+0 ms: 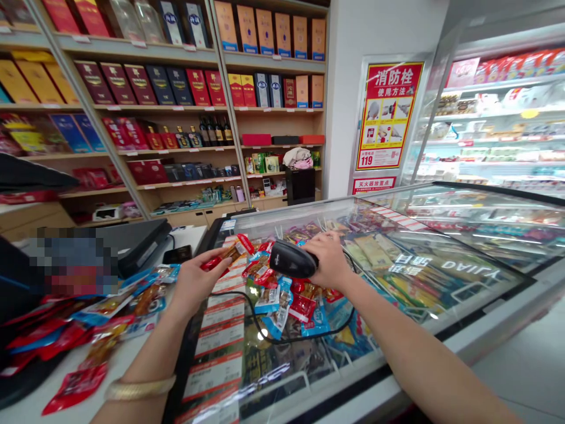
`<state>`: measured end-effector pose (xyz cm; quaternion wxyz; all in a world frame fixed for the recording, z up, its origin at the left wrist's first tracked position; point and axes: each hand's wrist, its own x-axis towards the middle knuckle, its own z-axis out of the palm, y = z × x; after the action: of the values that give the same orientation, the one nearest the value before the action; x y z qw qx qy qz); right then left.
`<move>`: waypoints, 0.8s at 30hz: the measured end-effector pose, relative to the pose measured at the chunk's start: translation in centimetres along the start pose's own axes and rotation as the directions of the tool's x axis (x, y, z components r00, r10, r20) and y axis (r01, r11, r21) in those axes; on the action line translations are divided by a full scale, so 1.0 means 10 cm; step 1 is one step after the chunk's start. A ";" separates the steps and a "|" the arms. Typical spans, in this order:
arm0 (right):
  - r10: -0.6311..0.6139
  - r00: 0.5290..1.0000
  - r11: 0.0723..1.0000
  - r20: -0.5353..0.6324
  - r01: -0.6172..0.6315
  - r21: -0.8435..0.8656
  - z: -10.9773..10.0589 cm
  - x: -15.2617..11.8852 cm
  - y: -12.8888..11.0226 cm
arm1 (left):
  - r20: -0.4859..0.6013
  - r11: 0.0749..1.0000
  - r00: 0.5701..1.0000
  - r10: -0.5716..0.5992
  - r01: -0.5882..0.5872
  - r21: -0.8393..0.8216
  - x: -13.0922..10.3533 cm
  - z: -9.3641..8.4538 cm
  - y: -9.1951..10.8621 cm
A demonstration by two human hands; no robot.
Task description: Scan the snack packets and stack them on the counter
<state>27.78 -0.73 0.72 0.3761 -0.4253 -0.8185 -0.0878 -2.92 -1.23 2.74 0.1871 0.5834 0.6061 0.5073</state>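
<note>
Between the fingertips of my left hand [194, 282] is a small red snack packet [236, 250] with a brown filling showing. My right hand [332, 259] is wrapped round a black barcode scanner [291, 259], whose head points left toward the packet. Under the scanner, a pile of red and blue snack packets [280, 306] lies on the freezer's glass lid [309, 368]. The scanner's black cable [304, 340] loops across the glass in front of the pile. Part of the pile is hidden behind the scanner and my right hand.
More snack packets [150, 294] cover the white counter [128, 353] at left, near a dark phone [177, 254] and a black machine [141, 241]. Shelves of boxed bottles [176, 88] stand behind. The freezer stretches right toward a lit display fridge [498, 129].
</note>
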 end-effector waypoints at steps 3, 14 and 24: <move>-0.024 0.999 1.000 0.038 0.024 -0.004 -0.02 0.00 -0.03 | 0.038 0.999 0.998 0.044 -0.045 0.028 -0.05 0.02 0.11; -0.029 0.997 0.998 0.074 0.033 -0.054 -0.04 0.01 -0.03 | 0.045 0.997 0.998 0.051 -0.054 0.049 -0.05 0.04 0.08; -0.037 0.997 0.997 -0.073 0.032 -0.064 0.02 -0.05 0.06 | -0.176 0.882 0.934 0.310 -0.214 0.419 -0.09 -0.53 -0.16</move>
<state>28.32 -0.58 0.14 0.3911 -0.4190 -0.8081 -0.1355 -7.90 -3.81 3.28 -0.0788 0.6208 0.6283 0.4622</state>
